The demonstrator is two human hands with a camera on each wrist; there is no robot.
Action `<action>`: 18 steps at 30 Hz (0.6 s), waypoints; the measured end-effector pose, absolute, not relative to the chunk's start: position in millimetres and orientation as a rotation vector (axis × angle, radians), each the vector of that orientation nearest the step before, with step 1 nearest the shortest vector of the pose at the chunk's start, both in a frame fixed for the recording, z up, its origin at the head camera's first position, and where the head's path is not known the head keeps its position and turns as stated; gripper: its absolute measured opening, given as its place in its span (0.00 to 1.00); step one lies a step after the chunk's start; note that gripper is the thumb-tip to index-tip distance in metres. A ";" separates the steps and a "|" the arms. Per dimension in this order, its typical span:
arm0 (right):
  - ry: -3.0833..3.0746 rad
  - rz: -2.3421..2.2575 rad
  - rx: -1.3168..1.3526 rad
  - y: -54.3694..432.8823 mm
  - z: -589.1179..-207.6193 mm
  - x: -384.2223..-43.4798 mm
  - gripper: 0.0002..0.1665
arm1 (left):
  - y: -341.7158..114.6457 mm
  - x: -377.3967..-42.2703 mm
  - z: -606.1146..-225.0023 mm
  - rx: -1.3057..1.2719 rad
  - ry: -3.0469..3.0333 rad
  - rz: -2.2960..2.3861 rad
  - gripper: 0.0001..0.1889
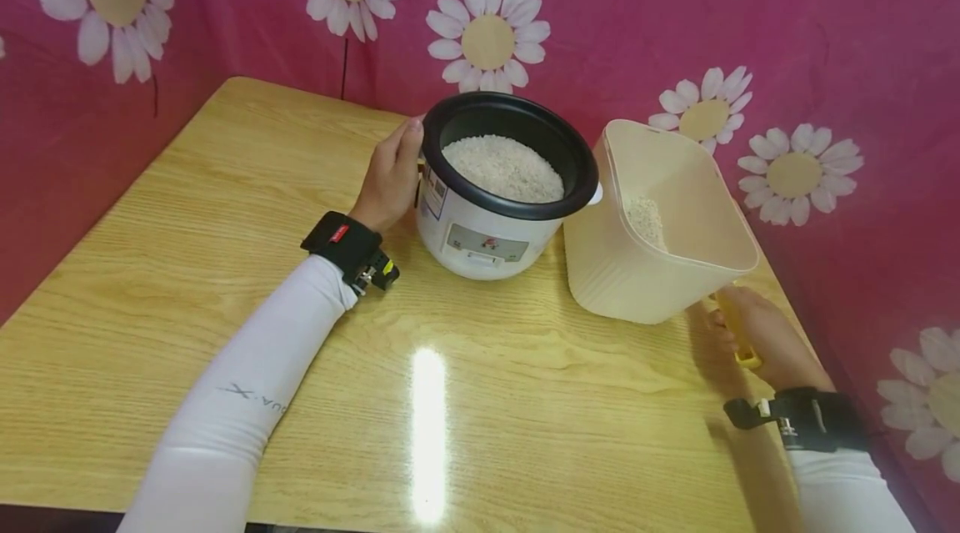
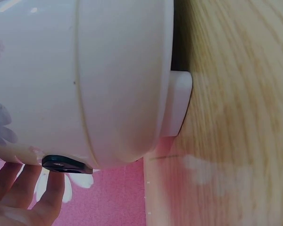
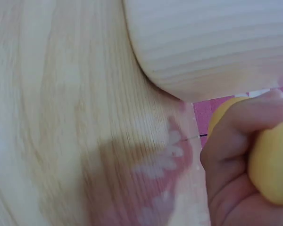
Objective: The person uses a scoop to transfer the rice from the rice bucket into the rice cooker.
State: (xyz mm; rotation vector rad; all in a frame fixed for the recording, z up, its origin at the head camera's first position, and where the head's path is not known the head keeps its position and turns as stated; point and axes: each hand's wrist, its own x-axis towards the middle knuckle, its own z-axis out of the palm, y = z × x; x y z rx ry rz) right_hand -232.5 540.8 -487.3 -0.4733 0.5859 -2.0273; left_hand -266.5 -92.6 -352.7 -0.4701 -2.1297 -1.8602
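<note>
A white rice cooker [image 1: 480, 245] with a black rim stands on the table, a thick layer of white rice [image 1: 506, 168] inside it. My left hand [image 1: 387, 178] touches the cooker's left side just under the rim. In the left wrist view its fingers [image 2: 52, 195] rest at the cooker wall beside a dark fitting [image 2: 66, 164]. To the right is a cream plastic bin [image 1: 622, 291], tilted, with some grains of rice [image 1: 645, 220] in it. Beside the bin's lower right side, my right hand [image 1: 761, 333] grips a yellow handle [image 1: 738, 329]; whatever joins it is hidden.
The wood-grain table [image 1: 480, 399] runs up to a pink cloth wall [image 1: 600, 7] printed with white daisies, which closes in the back and both sides. The cooker and bin stand close together near the back edge. A bright glare strip falls on the table's front half.
</note>
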 end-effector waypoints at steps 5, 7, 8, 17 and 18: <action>1.281 -2.151 -0.162 478.6 -405.1 -185.3 0.33 | -92.8 -266.5 -352.3 -0.461 -2.143 -1.867 0.29; 1.331 -2.119 -0.044 457.7 -383.1 -172.0 0.32 | -92.8 -266.2 -352.3 -0.462 -2.141 -1.865 0.28; 1.383 -2.099 0.003 449.5 -375.0 -166.6 0.32 | -92.7 -266.2 -352.3 -0.464 -2.139 -1.867 0.29; 1.336 -2.034 0.043 431.1 -360.8 -155.3 0.31 | -92.0 -266.1 -352.8 -0.463 -2.134 -1.893 0.28; 1.299 -2.032 0.031 432.5 -362.5 -156.0 0.32 | -91.9 -266.1 -352.7 -0.466 -2.131 -1.892 0.28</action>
